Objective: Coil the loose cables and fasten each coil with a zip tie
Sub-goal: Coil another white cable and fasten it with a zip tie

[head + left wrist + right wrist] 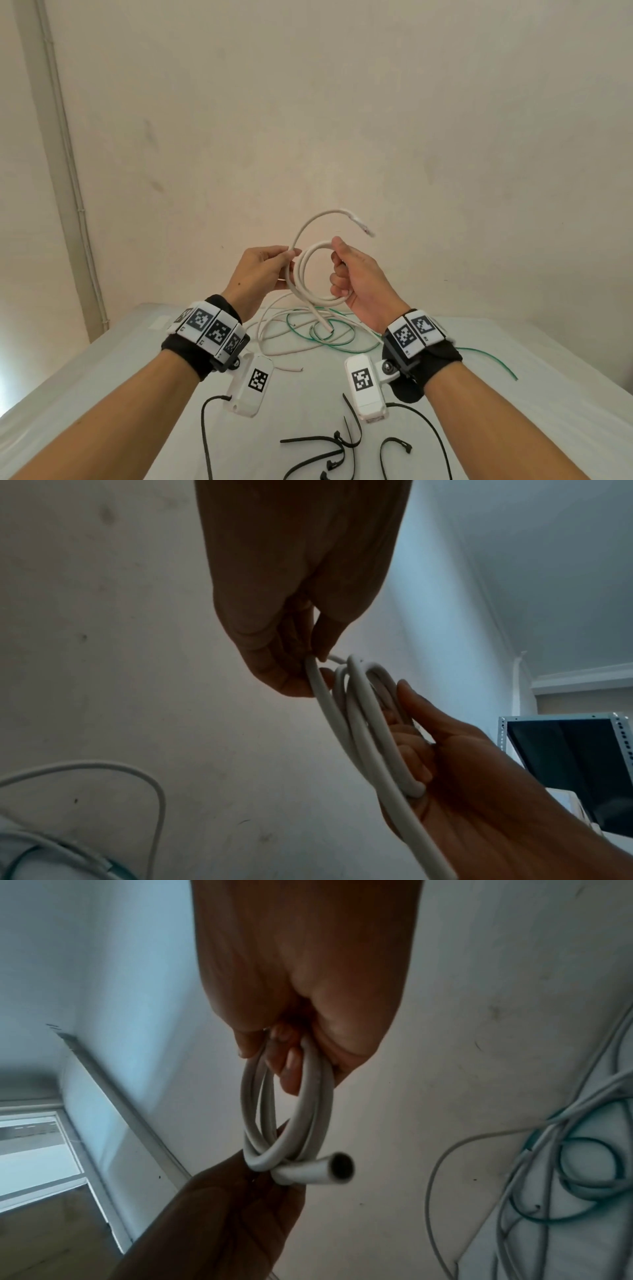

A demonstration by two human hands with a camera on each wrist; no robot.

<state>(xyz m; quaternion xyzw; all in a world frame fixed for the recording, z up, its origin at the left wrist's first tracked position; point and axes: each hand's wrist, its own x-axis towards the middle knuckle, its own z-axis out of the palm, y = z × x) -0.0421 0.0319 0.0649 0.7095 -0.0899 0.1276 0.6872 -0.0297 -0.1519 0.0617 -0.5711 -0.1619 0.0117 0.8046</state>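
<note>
My left hand pinches the left side of the white coil, thumb on top, fingers curled under the turns. The coil is in the air between my two hands, above the counter; it has a few turns, and its free end arcs up and to the right of it, not yet laid in. A short tail drops from the bottom of the coil toward the loose cables, white and green, lying on the counter just beyond my wrists. My right hand grips the right side of the coil, fingers wrapped through the loop and round the turns.

To finish this step well, I think I should keep the right hand firm as the anchor and let the left feed the free end round to lie flat against the other turns, the same size, without twisting. The cable looks stiff and springy, so easing either hold could let the turns spring apart. The zip ties lie on the counter nearest me, below the coil; I judge I will need one hand to clamp all the turns while the other fetches a tie.
</note>
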